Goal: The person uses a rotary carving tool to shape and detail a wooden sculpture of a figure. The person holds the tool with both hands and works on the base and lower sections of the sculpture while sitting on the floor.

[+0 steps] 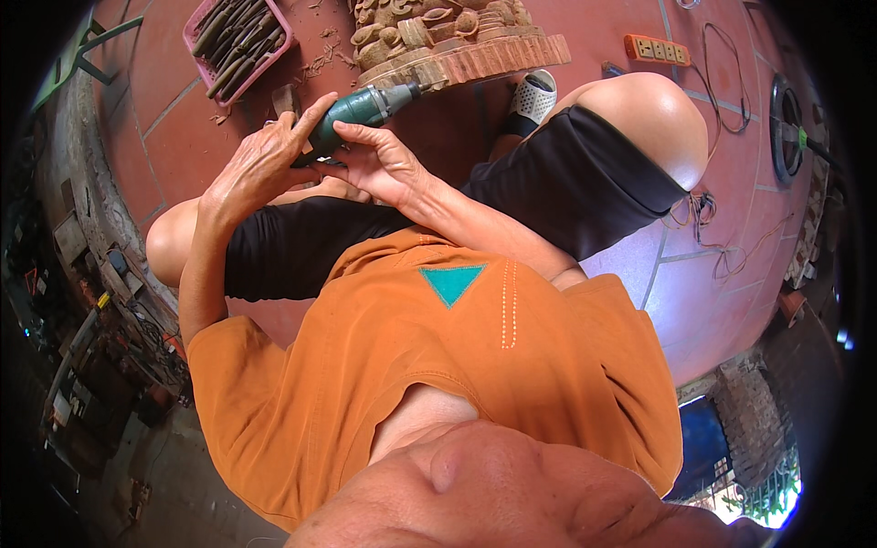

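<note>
A green power tool with a grey nose, which looks like a die grinder (pixel 361 110), lies tilted across my hands above my crossed legs. My left hand (pixel 260 160) is closed on its rear part, with the index finger stretched along the body. From the other side my right hand (pixel 385 164) grips it, its thumb on the casing and its fingers underneath. Those fingers are partly hidden by the tool. Just beyond the nose stands a carved wooden piece (pixel 448 55) with a thick, ridged base. Whether the nose touches the base I cannot tell.
A pink plastic basket (pixel 285 46) full of long-handled tools stands far left, with wood shavings (pixel 322 62) beside it. At far right lie an orange power strip (pixel 658 49), loose cords (pixel 744 110) and a round dark-rimmed object (pixel 786 128). Clutter (pixel 100 320) lines the left.
</note>
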Tool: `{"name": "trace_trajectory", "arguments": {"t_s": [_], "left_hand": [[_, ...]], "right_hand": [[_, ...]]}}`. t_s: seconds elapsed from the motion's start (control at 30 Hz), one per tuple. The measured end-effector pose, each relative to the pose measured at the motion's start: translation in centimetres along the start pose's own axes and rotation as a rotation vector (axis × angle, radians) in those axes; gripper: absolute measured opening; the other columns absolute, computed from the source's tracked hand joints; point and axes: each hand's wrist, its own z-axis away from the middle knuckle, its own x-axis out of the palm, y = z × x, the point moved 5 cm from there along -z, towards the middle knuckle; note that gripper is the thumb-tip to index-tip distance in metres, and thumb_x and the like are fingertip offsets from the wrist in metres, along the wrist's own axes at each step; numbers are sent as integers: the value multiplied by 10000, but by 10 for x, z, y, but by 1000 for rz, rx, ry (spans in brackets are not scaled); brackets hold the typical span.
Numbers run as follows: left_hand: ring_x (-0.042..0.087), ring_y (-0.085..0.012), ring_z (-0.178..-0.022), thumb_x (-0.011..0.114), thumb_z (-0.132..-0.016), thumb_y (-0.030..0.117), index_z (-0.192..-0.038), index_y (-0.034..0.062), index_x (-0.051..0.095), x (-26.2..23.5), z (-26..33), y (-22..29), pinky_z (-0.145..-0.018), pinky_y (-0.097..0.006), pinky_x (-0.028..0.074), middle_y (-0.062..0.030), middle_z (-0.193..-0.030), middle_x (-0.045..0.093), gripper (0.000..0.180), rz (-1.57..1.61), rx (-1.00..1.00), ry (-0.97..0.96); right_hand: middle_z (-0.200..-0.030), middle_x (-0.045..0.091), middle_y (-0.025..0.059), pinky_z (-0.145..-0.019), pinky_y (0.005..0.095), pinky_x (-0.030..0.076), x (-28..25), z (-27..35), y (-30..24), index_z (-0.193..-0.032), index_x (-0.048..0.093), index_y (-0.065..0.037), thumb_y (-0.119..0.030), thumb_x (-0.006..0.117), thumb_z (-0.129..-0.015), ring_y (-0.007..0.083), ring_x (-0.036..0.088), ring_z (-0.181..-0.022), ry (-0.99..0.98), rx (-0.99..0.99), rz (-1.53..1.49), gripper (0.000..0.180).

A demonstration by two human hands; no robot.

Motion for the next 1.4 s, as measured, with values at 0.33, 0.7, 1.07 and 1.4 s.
{"name": "trace_trajectory", "arguments": {"t_s": [0.33,0.7,1.07,1.4], "left_hand": [[635,-334,-856,826,-753,194,-1583,245,215,0,0,0,-759,-454,518,-161,-933,569,1033,-7,18,17],[642,-336,-873,827,-756,190,-1578,250,229,1,0,-2,-771,-454,521,-162,-933,577,1019,0,-3,22],[644,-339,-888,818,-758,154,-1579,255,219,-1,1,0,-786,-458,525,-164,-950,579,1022,-22,-4,25],[641,-346,-893,824,-745,143,-1576,260,223,-2,1,1,-795,-467,517,-168,-950,581,1032,-27,-12,36]], "right_hand": [[-1127,654,120,-1031,519,499,-4,-3,0,-1184,586,-36,-58,733,-878,260,636,-1107,-2,3,-3,341],[-1139,648,125,-1042,531,487,-5,-6,0,-1191,576,-23,-76,716,-897,262,629,-1116,-17,1,13,330],[-1142,644,122,-1034,529,489,-1,-5,-2,-1189,575,-24,-78,718,-898,263,627,-1119,-20,-6,16,329],[-1150,641,124,-1044,528,481,-1,-5,-2,-1194,569,-31,-68,721,-892,266,621,-1133,-31,7,15,340]]}}
